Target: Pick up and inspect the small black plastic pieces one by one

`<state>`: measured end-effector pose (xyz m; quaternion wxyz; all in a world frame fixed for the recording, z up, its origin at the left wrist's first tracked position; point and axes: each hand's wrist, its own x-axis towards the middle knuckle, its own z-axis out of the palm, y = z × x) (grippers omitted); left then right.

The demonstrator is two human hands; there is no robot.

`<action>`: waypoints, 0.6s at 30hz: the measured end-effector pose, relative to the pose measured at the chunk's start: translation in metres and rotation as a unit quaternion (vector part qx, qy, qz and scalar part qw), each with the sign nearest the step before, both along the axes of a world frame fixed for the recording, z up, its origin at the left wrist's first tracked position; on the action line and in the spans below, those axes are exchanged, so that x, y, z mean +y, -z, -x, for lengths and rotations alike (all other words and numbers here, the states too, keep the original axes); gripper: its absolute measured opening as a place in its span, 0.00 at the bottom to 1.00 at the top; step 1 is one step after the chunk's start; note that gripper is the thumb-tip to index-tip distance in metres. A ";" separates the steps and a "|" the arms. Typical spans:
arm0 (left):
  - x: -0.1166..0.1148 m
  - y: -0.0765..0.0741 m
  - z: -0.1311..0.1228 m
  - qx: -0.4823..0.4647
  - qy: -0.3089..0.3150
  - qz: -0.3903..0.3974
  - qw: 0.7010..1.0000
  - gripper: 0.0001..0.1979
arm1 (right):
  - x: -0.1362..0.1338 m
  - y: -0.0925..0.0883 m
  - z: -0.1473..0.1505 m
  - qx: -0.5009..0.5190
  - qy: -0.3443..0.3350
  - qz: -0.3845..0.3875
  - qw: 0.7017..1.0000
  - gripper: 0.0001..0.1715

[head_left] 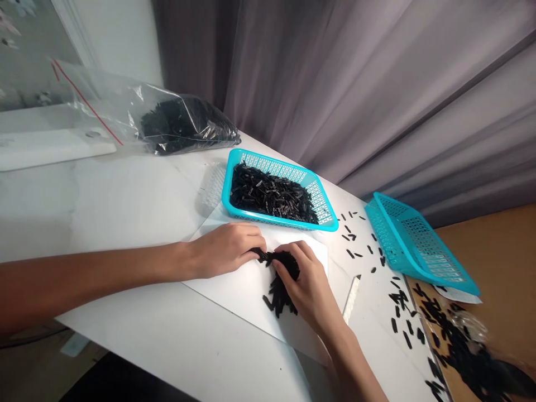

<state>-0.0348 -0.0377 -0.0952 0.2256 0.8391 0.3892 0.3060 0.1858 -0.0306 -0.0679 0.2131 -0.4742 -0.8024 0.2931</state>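
Clock centred between the hands. Table (104, 218): underlies the work. White sheet (234, 293): beneath both hands. Clear bag (180, 125): 11 o'clock, dark contents. Filled blue basket (276, 220): 12 o'clock. Second blue basket (397, 245): 3 o'clock, tilted. Left hand (234, 245), 9 o'clock: fingertips pinching black pieces (278, 298). Right hand (307, 279), 3 o'clock: curled round a bunch of them; palm contact hidden. Loose ones lie at 6 o'clock. Step in hand, judged: sorting or gathering by fingertip. Next move calls for fine, light pinching.
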 end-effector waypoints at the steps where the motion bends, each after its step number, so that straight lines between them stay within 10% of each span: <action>1: 0.000 -0.001 0.000 -0.016 -0.005 0.008 1.000 0.05 | 0.001 0.000 0.000 0.049 0.026 0.026 0.998 0.05; 10: 0.000 -0.013 -0.005 -0.140 -0.109 0.148 0.973 0.07 | 0.009 -0.001 -0.005 0.334 0.170 0.218 0.901 0.09; 18: -0.007 -0.016 -0.007 -0.166 -0.108 0.043 0.979 0.09 | 0.003 -0.013 0.000 0.486 0.197 0.412 0.745 0.09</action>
